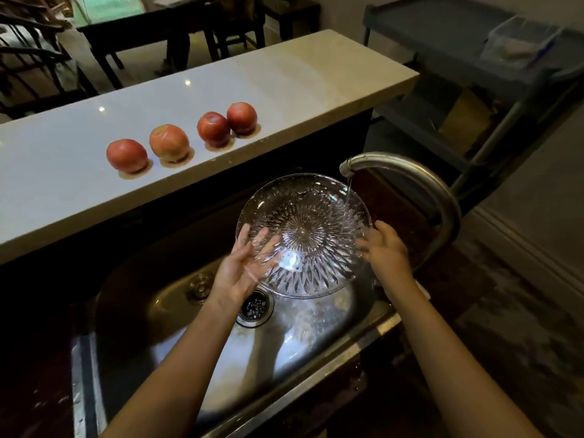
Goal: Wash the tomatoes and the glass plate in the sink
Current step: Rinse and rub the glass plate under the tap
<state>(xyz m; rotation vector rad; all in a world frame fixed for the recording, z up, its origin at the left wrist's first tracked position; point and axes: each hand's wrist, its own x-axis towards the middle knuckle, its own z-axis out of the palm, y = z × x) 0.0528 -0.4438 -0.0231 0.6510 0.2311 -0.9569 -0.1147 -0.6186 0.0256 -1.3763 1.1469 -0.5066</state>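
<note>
The left hand [243,267] lies flat, fingers spread, against the glass plate [303,216]. The right hand [387,251] grips its rim.

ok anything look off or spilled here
Only small wet-looking patches under the four tomatoes on the counter, probably rinse water. The glass plate, held under the running tap by the left hand and right hand, looks intact.

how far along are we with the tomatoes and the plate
Likely done: the four tomatoes sit on the counter with wet patches under them, so they look washed. In hand: the glass plate is over the sink under the running faucet, left hand flat beneath it, right hand holding its rim. Left: finish rinsing the plate and set it down.
</note>
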